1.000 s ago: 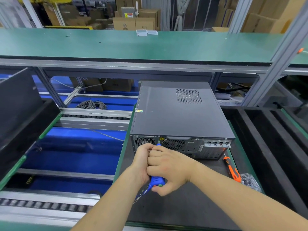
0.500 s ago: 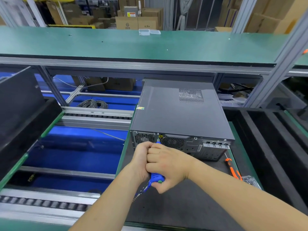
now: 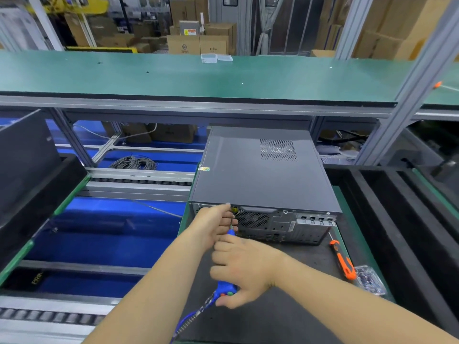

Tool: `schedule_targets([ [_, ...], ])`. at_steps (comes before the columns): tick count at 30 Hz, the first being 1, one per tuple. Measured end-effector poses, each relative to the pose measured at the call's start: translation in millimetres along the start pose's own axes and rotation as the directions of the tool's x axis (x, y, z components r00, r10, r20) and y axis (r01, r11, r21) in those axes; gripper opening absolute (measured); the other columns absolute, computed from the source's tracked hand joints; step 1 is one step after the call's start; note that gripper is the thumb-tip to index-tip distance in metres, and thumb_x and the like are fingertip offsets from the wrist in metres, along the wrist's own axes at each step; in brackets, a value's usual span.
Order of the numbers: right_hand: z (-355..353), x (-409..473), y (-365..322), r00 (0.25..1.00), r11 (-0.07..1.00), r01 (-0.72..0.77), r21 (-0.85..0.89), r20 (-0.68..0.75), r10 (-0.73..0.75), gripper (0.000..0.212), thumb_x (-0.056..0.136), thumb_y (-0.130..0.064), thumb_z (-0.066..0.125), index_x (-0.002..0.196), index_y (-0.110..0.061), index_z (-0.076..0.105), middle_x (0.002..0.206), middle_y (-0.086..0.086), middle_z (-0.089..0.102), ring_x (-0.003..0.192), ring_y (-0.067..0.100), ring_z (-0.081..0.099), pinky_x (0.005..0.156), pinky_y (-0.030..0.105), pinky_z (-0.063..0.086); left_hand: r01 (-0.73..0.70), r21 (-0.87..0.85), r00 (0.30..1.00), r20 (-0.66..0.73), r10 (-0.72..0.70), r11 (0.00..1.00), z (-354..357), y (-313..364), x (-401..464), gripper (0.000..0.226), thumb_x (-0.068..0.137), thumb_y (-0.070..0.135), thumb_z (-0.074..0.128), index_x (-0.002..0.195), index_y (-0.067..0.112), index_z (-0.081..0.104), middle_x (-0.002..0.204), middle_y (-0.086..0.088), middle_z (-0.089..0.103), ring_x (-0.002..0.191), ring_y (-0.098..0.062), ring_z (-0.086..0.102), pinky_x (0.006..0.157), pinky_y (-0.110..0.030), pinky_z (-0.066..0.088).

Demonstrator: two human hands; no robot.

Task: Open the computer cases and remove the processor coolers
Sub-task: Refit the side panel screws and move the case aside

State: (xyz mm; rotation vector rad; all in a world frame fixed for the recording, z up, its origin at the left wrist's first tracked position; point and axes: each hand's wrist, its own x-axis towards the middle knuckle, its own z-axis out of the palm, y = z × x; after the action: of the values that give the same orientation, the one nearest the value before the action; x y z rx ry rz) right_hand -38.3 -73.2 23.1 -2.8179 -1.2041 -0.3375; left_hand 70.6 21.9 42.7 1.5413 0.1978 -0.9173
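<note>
A dark grey computer case (image 3: 263, 180) lies flat on a black mat (image 3: 293, 319), its rear panel facing me and its lid closed. My right hand (image 3: 244, 268) grips a blue electric screwdriver (image 3: 224, 290) whose bit points at the upper left of the rear panel. My left hand (image 3: 213, 223) pinches the thin metal bit close to the panel. A coiled blue cable runs from the driver's base toward the lower left.
An orange-handled screwdriver (image 3: 344, 263) and a clear bag of small parts (image 3: 370, 280) lie right of the case. Black foam trays (image 3: 407, 219) stand on the right, a black panel (image 3: 27, 165) on the left. A green shelf (image 3: 198, 75) hangs over the case. A blue gap with rollers (image 3: 104, 232) lies left.
My right hand has drawn back toward me with the screwdriver, separating from my left hand, which stays at the rear panel holding the bit.
</note>
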Motion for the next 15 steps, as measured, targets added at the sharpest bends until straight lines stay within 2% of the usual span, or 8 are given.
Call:
schedule_targets([
  [5, 2.1, -6.8, -4.1, 1.0, 1.0, 0.016, -0.007, 0.018, -0.016, 0.041, 0.086, -0.052, 0.066, 0.081, -0.011, 0.061, 0.072, 0.005, 0.052, 0.072, 0.025, 0.037, 0.078, 0.038, 0.035, 0.051, -0.161, 0.994, 0.108, -0.034, 0.986, 10.9, -11.1, 9.7, 0.018, 0.098, 0.015, 0.062, 0.092, -0.002, 0.065, 0.075, -0.01, 0.067, 0.064, -0.019, 0.064, 0.055, -0.026, 0.056],
  [8, 7.6, -15.7, -8.8, 0.999, 1.0, -0.005, 0.018, 0.038, 0.004, 0.041, 0.087, -0.052, 0.064, 0.081, -0.012, 0.06, 0.073, 0.005, 0.05, 0.074, 0.025, 0.038, 0.08, 0.038, 0.036, 0.087, -0.216, 0.995, 0.064, -0.075, 0.973, 12.6, -24.5, 22.9, 0.025, 0.1, 0.019, 0.058, 0.086, -0.002, 0.063, 0.078, -0.016, 0.066, 0.068, -0.025, 0.063, 0.06, -0.033, 0.054],
  [9, 12.8, -21.0, -12.0, 0.999, 0.999, -0.017, 0.029, 0.052, 0.016, 0.041, 0.088, -0.053, 0.063, 0.081, -0.012, 0.059, 0.074, 0.005, 0.05, 0.073, 0.025, 0.037, 0.08, 0.039, 0.036, 0.062, -0.161, 0.998, -0.016, -0.066, 0.985, 11.7, -32.7, 28.2, 0.025, 0.1, 0.016, 0.055, 0.085, -0.002, 0.062, 0.079, -0.017, 0.065, 0.066, -0.027, 0.061, 0.06, -0.033, 0.051],
  [10, 19.3, -27.6, -15.5, 0.997, 0.999, -0.034, 0.038, 0.069, 0.032, 0.041, 0.088, -0.054, 0.062, 0.08, -0.013, 0.059, 0.073, 0.005, 0.049, 0.073, 0.025, 0.036, 0.081, 0.039, 0.037, 0.003, -0.015, 0.994, -0.11, -0.004, 1.0, 9.5, -43.6, 34.6, 0.022, 0.097, 0.012, 0.053, 0.084, -0.002, 0.062, 0.078, -0.016, 0.064, 0.064, -0.027, 0.057, 0.06, -0.03, 0.048],
  [11, 26.5, -35.3, -20.1, 0.995, 0.998, -0.052, 0.045, 0.09, 0.048, 0.041, 0.089, -0.054, 0.061, 0.08, -0.014, 0.058, 0.072, 0.005, 0.048, 0.072, 0.025, 0.035, 0.081, 0.039, 0.037, -0.081, 0.237, 0.978, -0.169, 0.123, 0.968, 6.3, -57.2, 41.1, 0.017, 0.094, 0.009, 0.052, 0.084, -0.001, 0.063, 0.077, -0.013, 0.063, 0.064, -0.026, 0.054, 0.061, -0.03, 0.045],
  [13, 40.4, -52.7, -27.9, 0.986, 0.995, -0.079, 0.063, 0.149, 0.069, 0.041, 0.091, -0.054, 0.058, 0.079, -0.015, 0.057, 0.071, 0.003, 0.046, 0.071, 0.024, 0.033, 0.081, 0.04, 0.038, -0.231, 0.668, 0.933, -0.054, 0.356, 0.707, 4.2, -84.3, 46.7, 0.012, 0.09, 0.009, 0.057, 0.086, 0.012, 0.068, 0.081, -0.001, 0.066, 0.074, -0.021, 0.059, 0.072, -0.028, 0.049],
  [14, 46.0, -60.1, -31.4, 0.98, 0.994, -0.087, 0.066, 0.182, 0.074, 0.04, 0.092, -0.054, 0.057, 0.079, -0.016, 0.056, 0.071, 0.002, 0.046, 0.071, 0.024, 0.034, 0.082, 0.039, 0.039, -0.267, 0.749, 0.929, 0.033, 0.369, 0.607, 5.3, -95.9, 47.8, 0.009, 0.09, 0.013, 0.062, 0.089, 0.019, 0.068, 0.084, 0.005, 0.067, 0.08, -0.015, 0.061, 0.078, -0.026, 0.051],
  [15, 50.5, -65.9, -34.5, 0.973, 0.994, -0.091, 0.059, 0.216, 0.076, 0.039, 0.093, -0.054, 0.056, 0.08, -0.017, 0.056, 0.072, 0.001, 0.047, 0.071, 0.023, 0.034, 0.083, 0.039, 0.039, -0.289, 0.776, 0.931, 0.091, 0.354, 0.561, 7.5, -106.0, 49.4, 0.009, 0.089, 0.018, 0.067, 0.095, 0.025, 0.067, 0.086, 0.01, 0.065, 0.082, -0.011, 0.061, 0.08, -0.025, 0.05],
])
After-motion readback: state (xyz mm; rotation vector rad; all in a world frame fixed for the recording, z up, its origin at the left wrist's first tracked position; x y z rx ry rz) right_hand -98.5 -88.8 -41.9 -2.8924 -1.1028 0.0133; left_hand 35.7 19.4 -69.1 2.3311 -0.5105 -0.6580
